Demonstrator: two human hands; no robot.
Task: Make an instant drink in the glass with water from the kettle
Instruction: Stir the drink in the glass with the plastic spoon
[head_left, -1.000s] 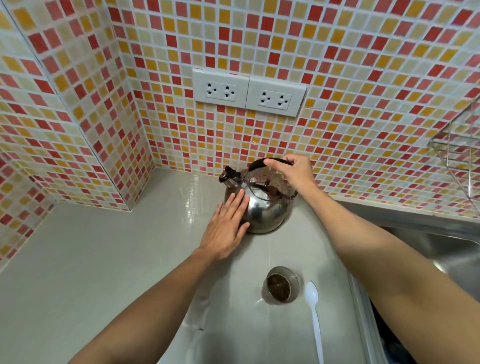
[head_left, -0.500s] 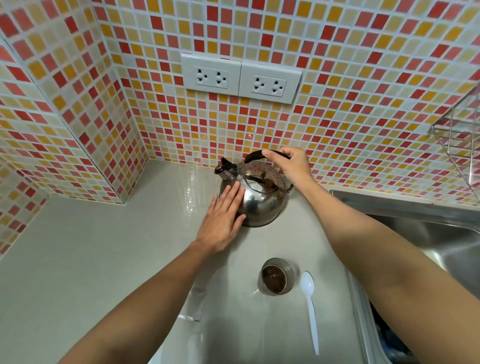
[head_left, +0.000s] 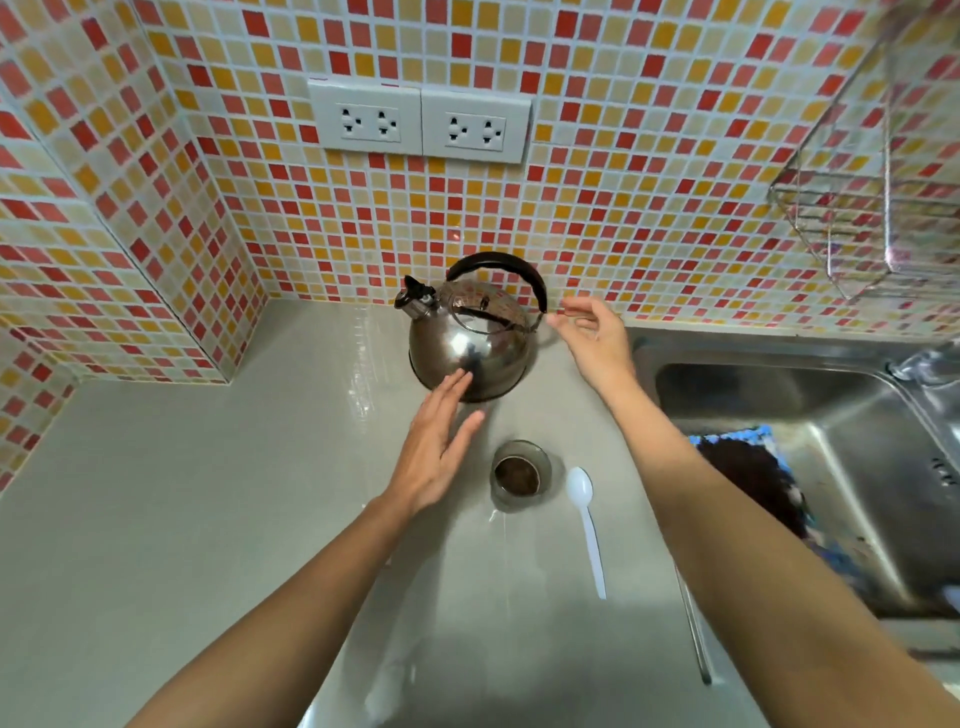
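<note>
A shiny steel kettle (head_left: 470, 353) with a black arched handle stands upright on the grey counter against the tiled wall. In front of it sits a small glass (head_left: 521, 474) with dark brown drink in its bottom. A white plastic spoon (head_left: 588, 519) lies just right of the glass. My left hand (head_left: 439, 441) hovers flat with fingers spread, its fingertips near the kettle's lower front; contact is unclear. My right hand (head_left: 595, 338) is open just right of the handle's end, holding nothing.
A steel sink (head_left: 852, 452) lies to the right with a blue and dark cloth (head_left: 753, 473) in it. A wire rack (head_left: 878, 218) hangs on the wall above it. Two white sockets (head_left: 421, 122) sit above the kettle. The counter (head_left: 182, 493) stretches left.
My right hand has let go of the kettle handle and drawn off to the right. My left hand has slid back from the kettle's side toward me.
</note>
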